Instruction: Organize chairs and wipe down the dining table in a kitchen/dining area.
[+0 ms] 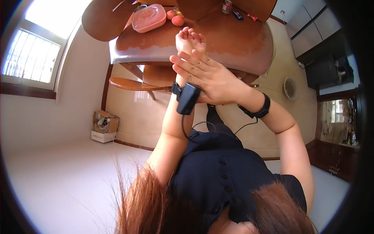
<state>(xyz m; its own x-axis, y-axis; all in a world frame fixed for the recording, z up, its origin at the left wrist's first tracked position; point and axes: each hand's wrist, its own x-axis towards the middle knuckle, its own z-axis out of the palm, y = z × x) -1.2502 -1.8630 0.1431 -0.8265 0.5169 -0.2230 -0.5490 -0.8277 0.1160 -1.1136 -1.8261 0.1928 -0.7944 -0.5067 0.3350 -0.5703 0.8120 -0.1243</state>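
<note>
My left hand [191, 41] is raised, palm up with its fingers loosely curled, before the near edge of a wooden table [233, 41]. Nothing lies in it. Across the left forearm, near the wrist, lies my right hand [204, 73], its fingers extended and slightly apart, holding no object. A black box-shaped device [188, 99] is strapped to the left wrist, with a thin black cable running from it. Around the right wrist sits a black band [263, 107], also with a cable.
A pink-lidded plastic container [149, 18], round reddish fruits [178, 20] and a drink can [227, 7] stand on the table. Wooden chairs [137, 84] surround it. An open cardboard box [109, 121] with cables is by the left wall; a round basin [289, 88] is on the floor at right.
</note>
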